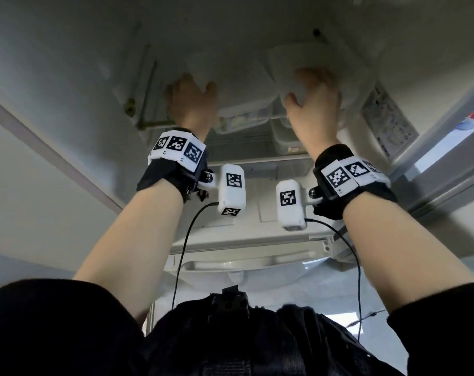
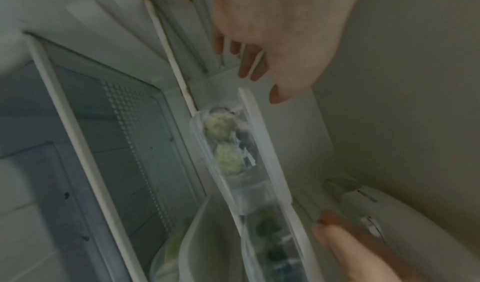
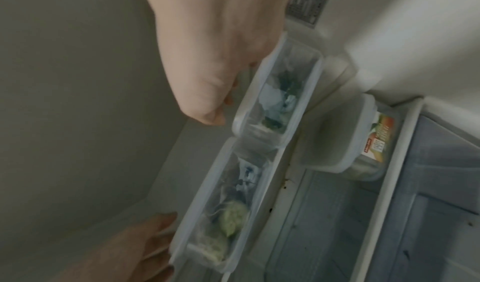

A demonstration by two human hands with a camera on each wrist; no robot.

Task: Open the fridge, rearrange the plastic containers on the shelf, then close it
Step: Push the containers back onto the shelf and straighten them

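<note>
Overhead, we press our left hand open on the lid of one plastic container and curl our right hand round its neighbour, likely to shift both along the top shelf of the fridge

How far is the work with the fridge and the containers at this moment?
Done: the fridge is open. In hand: the left hand rests on the lid of the left container, the right hand on the right container, both on the top shelf; a labelled tub sits on the shelf below. Left: finishing the arrangement and closing the door.
</note>
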